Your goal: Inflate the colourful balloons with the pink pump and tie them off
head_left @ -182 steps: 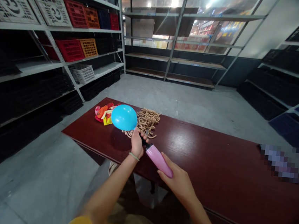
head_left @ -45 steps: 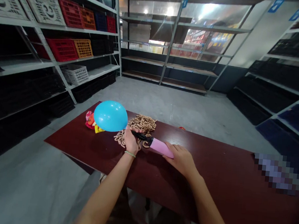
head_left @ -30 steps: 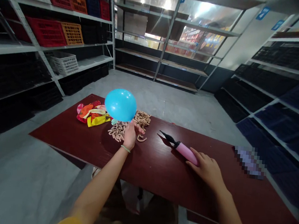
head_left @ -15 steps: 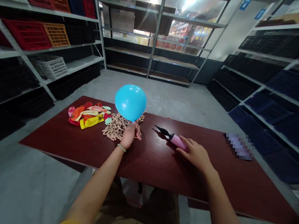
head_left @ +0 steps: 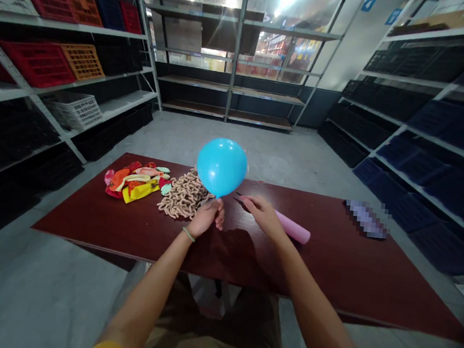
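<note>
A blue inflated balloon (head_left: 222,166) stands upright over the table, its neck pinched in my left hand (head_left: 206,217). My right hand (head_left: 263,214) is open, fingers stretched toward the balloon but apart from it. Beneath and behind this hand lies a pink hand pump (head_left: 293,227) on the table; its black nozzle tip shows past the fingertips, and the hand hides its middle. Left of the balloon is a heap of beige, curved rope-like pieces (head_left: 183,196). Farther left lies a pile of uninflated balloons (head_left: 141,183) in yellow, red, orange, pink and pale green.
The dark red table (head_left: 107,227) spans the view in front of me. A blurred purple item (head_left: 365,218) rests at its right end. Shelves with crates (head_left: 41,62) stand at the left, more racks (head_left: 446,123) at the right, and a metal shelf (head_left: 232,89) at the back.
My right hand has let go of the pink pump and moved left toward the balloon, leaving the pump lying on the table. The balloon and my left hand have shifted slightly right in view.
</note>
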`<state>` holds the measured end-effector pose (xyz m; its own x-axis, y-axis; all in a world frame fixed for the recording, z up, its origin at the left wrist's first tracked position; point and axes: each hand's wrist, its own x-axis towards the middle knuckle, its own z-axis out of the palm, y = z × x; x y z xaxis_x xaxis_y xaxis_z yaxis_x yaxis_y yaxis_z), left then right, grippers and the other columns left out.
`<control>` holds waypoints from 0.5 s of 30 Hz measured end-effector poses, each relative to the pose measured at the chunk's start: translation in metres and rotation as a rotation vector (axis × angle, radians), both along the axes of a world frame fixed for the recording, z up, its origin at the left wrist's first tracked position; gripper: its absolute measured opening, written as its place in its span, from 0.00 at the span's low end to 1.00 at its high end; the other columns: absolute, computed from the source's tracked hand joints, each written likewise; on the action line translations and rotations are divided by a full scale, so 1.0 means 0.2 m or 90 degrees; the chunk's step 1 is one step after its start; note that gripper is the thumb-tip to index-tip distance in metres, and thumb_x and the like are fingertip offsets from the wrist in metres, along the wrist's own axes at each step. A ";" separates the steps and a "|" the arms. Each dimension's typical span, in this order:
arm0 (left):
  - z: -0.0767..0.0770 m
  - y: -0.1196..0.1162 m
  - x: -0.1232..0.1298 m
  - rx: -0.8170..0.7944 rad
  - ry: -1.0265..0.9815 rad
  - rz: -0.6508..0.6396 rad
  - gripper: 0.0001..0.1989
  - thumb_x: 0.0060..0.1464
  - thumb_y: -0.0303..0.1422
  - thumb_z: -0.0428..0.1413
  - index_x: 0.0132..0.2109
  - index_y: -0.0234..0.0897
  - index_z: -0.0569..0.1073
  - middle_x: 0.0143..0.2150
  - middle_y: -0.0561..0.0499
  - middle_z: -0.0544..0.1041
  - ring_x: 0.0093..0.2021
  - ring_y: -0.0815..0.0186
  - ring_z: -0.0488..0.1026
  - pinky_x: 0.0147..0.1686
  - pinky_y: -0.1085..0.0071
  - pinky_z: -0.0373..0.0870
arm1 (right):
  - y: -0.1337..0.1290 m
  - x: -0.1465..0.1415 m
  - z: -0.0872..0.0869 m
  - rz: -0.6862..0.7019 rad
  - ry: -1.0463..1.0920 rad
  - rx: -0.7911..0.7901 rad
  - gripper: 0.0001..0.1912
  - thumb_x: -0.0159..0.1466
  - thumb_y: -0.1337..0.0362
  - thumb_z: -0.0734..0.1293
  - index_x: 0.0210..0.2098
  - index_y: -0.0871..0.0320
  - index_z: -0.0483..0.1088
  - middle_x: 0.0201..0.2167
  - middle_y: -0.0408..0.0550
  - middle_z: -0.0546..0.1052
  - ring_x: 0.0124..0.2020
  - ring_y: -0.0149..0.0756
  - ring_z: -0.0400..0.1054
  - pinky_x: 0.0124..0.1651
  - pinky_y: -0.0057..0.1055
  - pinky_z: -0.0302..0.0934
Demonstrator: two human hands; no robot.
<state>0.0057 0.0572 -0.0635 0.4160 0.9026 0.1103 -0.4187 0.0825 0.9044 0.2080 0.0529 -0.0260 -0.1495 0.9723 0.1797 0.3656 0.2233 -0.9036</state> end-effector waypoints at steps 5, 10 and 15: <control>0.06 -0.11 -0.05 -0.015 -0.004 -0.063 0.19 0.60 0.48 0.50 0.29 0.38 0.62 0.16 0.59 0.59 0.14 0.71 0.59 0.16 0.73 0.65 | 0.06 -0.22 -0.09 0.184 0.165 -0.110 0.18 0.62 0.51 0.64 0.42 0.58 0.75 0.42 0.50 0.78 0.43 0.41 0.70 0.46 0.38 0.63; 0.10 -0.17 -0.09 -0.072 -0.014 -0.138 0.20 0.60 0.48 0.51 0.30 0.39 0.59 0.15 0.61 0.55 0.12 0.73 0.53 0.13 0.77 0.60 | 0.05 -0.29 -0.14 0.285 0.263 -0.149 0.13 0.62 0.56 0.62 0.37 0.54 0.75 0.40 0.49 0.79 0.41 0.41 0.71 0.47 0.41 0.63; 0.09 -0.17 -0.08 -0.135 -0.052 -0.183 0.20 0.59 0.48 0.52 0.29 0.39 0.57 0.15 0.63 0.52 0.12 0.75 0.49 0.11 0.78 0.56 | 0.06 -0.29 -0.18 0.274 0.269 -0.139 0.11 0.61 0.57 0.63 0.36 0.51 0.75 0.36 0.47 0.79 0.41 0.43 0.71 0.47 0.42 0.63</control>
<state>-0.0095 0.0224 -0.0447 0.6536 0.7564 -0.0243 -0.4208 0.3900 0.8191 0.1501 0.0641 -0.0614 -0.4938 0.8622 0.1128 -0.1132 0.0649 -0.9915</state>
